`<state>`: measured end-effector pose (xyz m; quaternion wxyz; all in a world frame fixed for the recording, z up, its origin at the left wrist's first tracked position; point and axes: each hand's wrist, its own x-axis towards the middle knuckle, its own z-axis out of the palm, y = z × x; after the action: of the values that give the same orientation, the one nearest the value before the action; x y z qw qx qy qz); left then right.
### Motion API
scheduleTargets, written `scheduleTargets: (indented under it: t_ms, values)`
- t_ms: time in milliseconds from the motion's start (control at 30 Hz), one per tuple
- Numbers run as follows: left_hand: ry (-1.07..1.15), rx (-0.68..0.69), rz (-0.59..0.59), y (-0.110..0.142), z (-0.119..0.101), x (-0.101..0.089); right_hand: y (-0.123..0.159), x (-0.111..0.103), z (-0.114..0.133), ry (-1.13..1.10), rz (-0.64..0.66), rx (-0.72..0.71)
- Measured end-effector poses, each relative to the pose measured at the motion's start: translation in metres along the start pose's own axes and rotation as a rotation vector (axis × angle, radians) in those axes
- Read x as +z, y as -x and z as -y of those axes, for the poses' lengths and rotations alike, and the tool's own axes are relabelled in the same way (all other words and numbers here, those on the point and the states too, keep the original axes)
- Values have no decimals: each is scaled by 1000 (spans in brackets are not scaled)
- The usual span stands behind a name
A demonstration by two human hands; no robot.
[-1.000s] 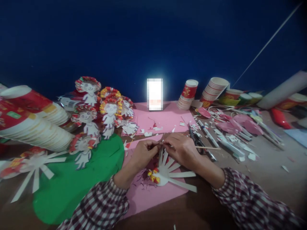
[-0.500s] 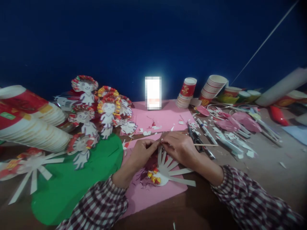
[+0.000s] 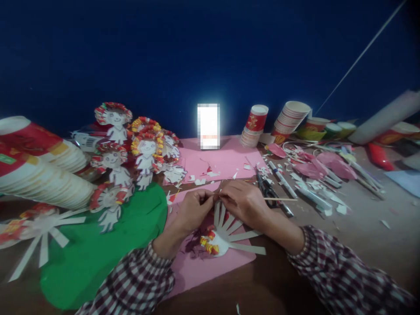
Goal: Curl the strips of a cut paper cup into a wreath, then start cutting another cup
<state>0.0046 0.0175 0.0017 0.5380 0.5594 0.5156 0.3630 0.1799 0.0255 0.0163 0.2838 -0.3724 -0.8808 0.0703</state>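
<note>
My left hand [image 3: 197,209] and my right hand [image 3: 246,202] meet with fingertips pinched together at the upper end of a strip of a cut paper cup [image 3: 223,245]. The cup is slit into several white strips fanned out from its round base, and some are curled into red and yellow rolls on its left side. What lies right between the fingertips is mostly hidden. A thin wooden stick [image 3: 281,199] sticks out to the right from behind my right hand; whether that hand holds it I cannot tell. Pink paper [image 3: 210,278] lies underneath.
Paper dolls with curled frames [image 3: 146,153] stand at left on green paper [image 3: 138,245], near stacked paper cups [image 3: 59,179]. Scissors [image 3: 262,179], a marker [image 3: 282,178] and paper scraps lie at right. A bright blurred-out screen [image 3: 208,127] stands at the back.
My fingers have shifted only slightly at the strip's end, still pinched together. The whole view has moved a little to the left.
</note>
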Motion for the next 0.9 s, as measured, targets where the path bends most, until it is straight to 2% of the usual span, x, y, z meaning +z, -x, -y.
scheduleTargets:
  t_ms: [600, 900]
  values:
    - [185, -56, 26, -1, 2, 0, 4, 1, -2, -11, 45, 27]
    - [211, -58, 33, -3, 7, -1, 4, -1, -1, 50, 2, -34]
